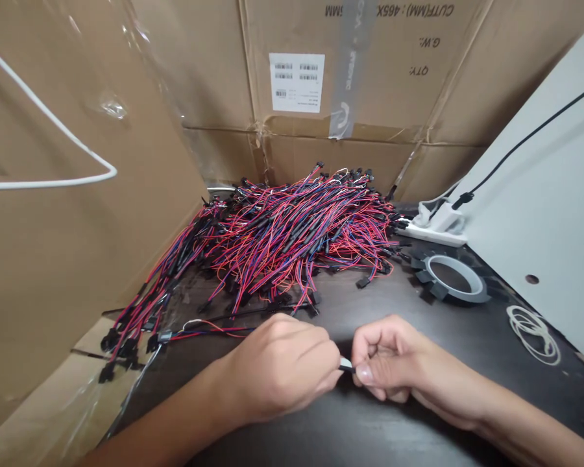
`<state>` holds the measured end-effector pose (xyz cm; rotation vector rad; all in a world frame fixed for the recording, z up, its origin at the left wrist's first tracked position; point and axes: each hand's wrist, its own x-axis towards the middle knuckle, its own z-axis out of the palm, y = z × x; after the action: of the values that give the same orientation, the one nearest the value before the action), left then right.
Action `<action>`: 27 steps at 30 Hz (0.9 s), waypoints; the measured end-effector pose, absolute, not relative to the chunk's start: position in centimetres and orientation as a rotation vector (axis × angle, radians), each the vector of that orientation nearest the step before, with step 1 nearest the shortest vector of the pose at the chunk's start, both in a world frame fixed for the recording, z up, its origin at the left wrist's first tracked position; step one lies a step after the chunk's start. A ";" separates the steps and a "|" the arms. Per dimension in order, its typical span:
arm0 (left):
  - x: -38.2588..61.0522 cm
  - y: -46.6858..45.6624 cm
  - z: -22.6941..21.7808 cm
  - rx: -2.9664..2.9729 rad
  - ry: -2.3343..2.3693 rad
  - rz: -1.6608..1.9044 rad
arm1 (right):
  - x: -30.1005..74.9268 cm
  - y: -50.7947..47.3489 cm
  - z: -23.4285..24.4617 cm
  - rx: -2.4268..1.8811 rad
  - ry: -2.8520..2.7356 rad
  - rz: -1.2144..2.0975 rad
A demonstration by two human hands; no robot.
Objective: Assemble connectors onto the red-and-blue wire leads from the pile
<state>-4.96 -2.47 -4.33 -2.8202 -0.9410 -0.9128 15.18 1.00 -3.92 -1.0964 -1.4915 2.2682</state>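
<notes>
Red-and-blue wires with black connectors (139, 305) lie left of a broad heap of red, blue and black wires (296, 233). Before the heap, the person's bare left hand (285, 366) curls around a slim black-and-white piece (346, 366), which the bare right hand (390, 362) pinches with thumb and forefinger. Right of the heap sits a grey ring with dark tabs (470, 297).

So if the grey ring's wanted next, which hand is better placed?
Probably the right hand. It's nearer the grey ring, while the left hand is farther off, beyond the right one.
</notes>
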 end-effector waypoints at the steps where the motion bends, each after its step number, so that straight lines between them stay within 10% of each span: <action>1: -4.9 -2.5 -4.4 -2.793 -0.887 -0.903 | 15.2 1.0 -3.9 -1.095 -1.461 2.311; 27: -4.0 -3.3 -4.7 -2.638 -0.995 -0.983 | 14.8 0.7 -4.7 -0.994 -0.992 2.379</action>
<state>-3.98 -3.27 -4.68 -2.6383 -0.9947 -0.9835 14.81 0.66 -4.74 -0.9939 -0.9921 2.3792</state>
